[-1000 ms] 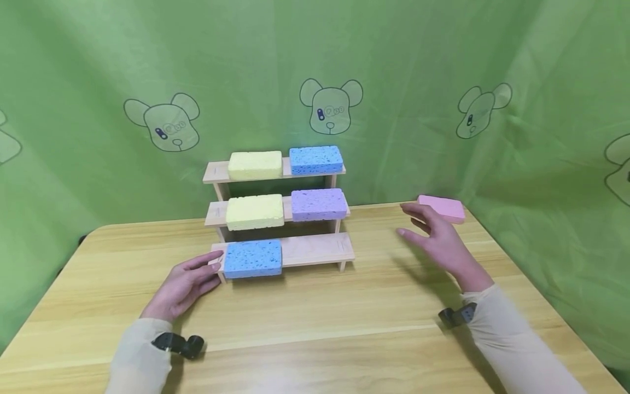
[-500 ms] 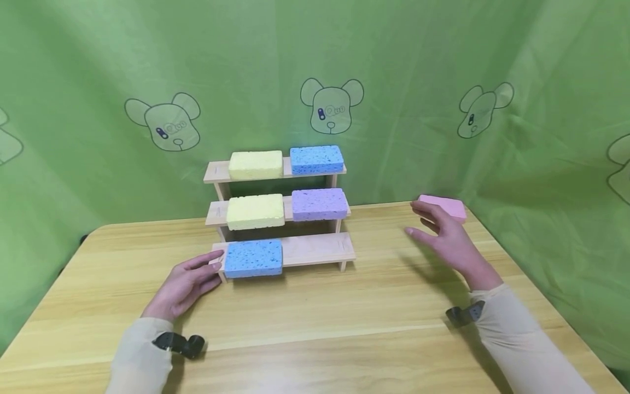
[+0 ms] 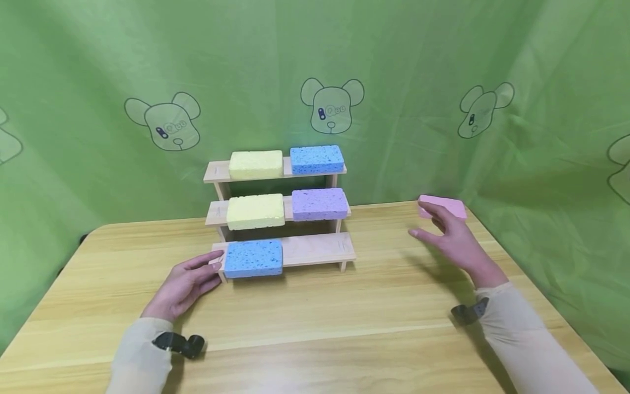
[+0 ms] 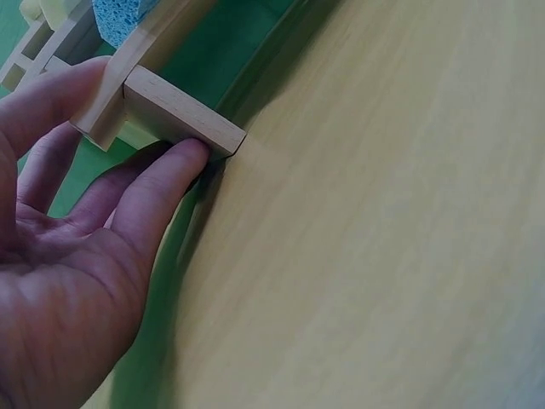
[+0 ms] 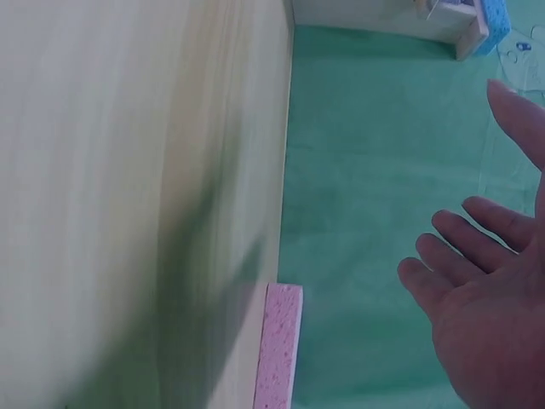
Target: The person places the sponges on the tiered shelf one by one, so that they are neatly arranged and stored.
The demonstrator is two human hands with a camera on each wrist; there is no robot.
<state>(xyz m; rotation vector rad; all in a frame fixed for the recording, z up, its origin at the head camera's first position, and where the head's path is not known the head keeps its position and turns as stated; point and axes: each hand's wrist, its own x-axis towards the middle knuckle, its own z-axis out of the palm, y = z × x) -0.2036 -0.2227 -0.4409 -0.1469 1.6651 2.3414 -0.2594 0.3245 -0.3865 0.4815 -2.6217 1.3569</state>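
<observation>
My left hand (image 3: 184, 284) rests its fingers against the left end of the lowest step of a light wooden three-tier rack (image 3: 317, 249). Close up in the left wrist view, a fingertip (image 4: 189, 158) touches the rack's leg (image 4: 183, 111). A blue sponge (image 3: 253, 258) lies on that step beside those fingers. On the right, my right hand (image 3: 455, 241) hovers over the table with thumb and fingers apart, nothing between them. Behind its fingertips lies a pink sponge (image 3: 450, 207), partly hidden in the head view; the right wrist view shows the pink sponge (image 5: 277, 345) apart from the hand.
The middle step bears a yellow sponge (image 3: 255, 212) and a purple sponge (image 3: 319, 204). On the top step are another yellow sponge (image 3: 256, 165) and another blue sponge (image 3: 316, 159). A green curtain (image 3: 394, 120) hangs behind the wooden table (image 3: 295, 328).
My right hand has moved a little to the right, nearer the pink sponge. The left hand, the rack and the sponges stay where they were.
</observation>
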